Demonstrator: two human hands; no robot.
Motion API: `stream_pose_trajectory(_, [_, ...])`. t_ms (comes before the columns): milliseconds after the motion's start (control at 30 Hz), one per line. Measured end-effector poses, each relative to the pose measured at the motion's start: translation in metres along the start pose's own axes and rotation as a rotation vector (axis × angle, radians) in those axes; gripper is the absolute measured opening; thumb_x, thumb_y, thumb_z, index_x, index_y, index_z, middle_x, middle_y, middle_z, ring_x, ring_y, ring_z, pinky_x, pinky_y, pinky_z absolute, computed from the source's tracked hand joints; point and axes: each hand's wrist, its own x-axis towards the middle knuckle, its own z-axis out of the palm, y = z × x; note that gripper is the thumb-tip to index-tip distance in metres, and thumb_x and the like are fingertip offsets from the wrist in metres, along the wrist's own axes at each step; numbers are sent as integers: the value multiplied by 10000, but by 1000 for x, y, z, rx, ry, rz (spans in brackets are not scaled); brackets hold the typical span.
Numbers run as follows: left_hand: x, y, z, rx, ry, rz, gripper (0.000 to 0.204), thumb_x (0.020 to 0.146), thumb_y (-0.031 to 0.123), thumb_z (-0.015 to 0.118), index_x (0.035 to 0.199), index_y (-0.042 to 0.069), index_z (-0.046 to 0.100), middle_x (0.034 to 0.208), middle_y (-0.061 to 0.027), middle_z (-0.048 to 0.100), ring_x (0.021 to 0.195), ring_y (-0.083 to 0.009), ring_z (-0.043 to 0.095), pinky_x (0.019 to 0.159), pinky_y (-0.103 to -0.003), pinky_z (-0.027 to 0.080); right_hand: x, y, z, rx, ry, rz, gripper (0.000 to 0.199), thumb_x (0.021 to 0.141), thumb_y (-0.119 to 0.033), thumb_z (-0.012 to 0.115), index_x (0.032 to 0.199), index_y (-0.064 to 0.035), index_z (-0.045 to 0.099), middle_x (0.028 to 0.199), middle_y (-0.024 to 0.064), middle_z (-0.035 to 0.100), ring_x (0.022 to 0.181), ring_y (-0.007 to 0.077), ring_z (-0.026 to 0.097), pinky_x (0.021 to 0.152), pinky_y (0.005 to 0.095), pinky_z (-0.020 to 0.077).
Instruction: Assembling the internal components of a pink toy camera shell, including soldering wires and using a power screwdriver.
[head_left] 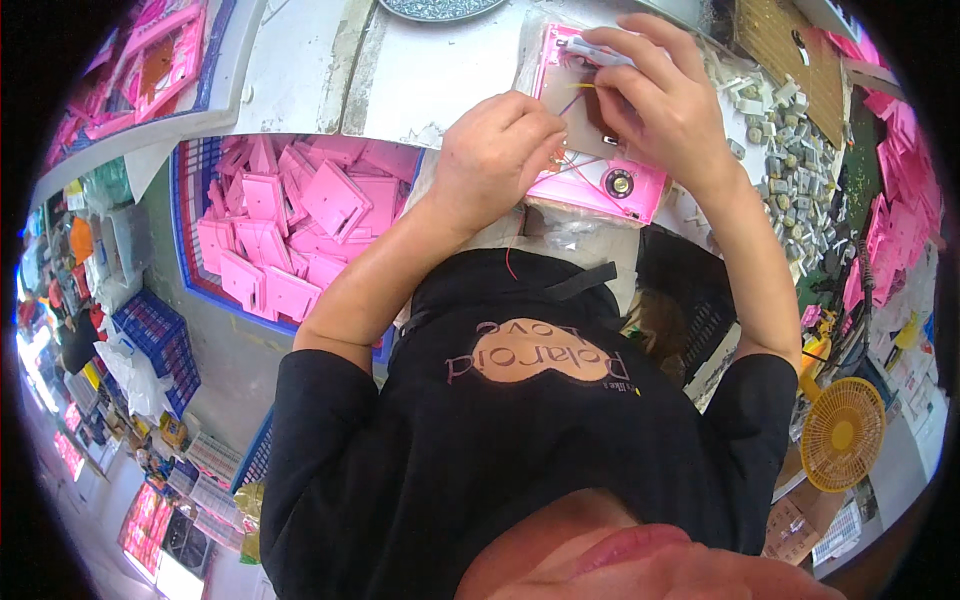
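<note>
Pink plastic case (pixel 600 185), judged light, rigid, with fragile thin wires (pixel 572 165): left hand (pixel 495 150) fingers pinch wiring beneath them; right hand (pixel 660 100) fingers grip a slim tool (pixel 598 52) above; hold the case by its edges.

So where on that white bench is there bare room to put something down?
Bare white bench lies left of the pink case, below the patterned plate. Right of the hands it is crowded with small grey-white parts; the blue crate is full of pink panels.
</note>
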Motion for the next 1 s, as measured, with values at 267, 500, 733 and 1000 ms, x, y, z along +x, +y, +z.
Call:
stream_pose_trajectory(267, [41,21,-11,-39,-54,36,191,774,116,783,946,83,707,908,-80,661,795,-279,663,684,-380,526,-46,-1,-3,-1,114,202,209,718,-147,809,898,-130,704,920,14,644,833,252,608,758,391,458])
stream_pose_trajectory(500, [89,35,2,-39,-111,-15,244,787,131,748,1015,60,697,850,-86,670,783,-299,664,701,-419,533,-52,-4,5,105,243,359,176,750,-128,792,910,-127,719,762,8,637,736,226,611,767,375,452])
stream_pose_trajectory(733, [69,15,29,-41,-167,-15,65,840,114,743,893,77,748,805,-85,679,728,-280,676,642,-381,543,-57,-7,-7,386,276,514,144,813,-97,777,951,-78,737,816,46,686,723,200,633,750,317,475])
stream_pose_trajectory(1000, [69,25,34,-107,-62,98,80,848,81,750,927,73,737,879,-68,710,739,-254,691,651,-349,560,-65,-18,-13,524,275,673,146,839,-99,774,977,-61,748,838,70,700,750,196,656,708,326,512])
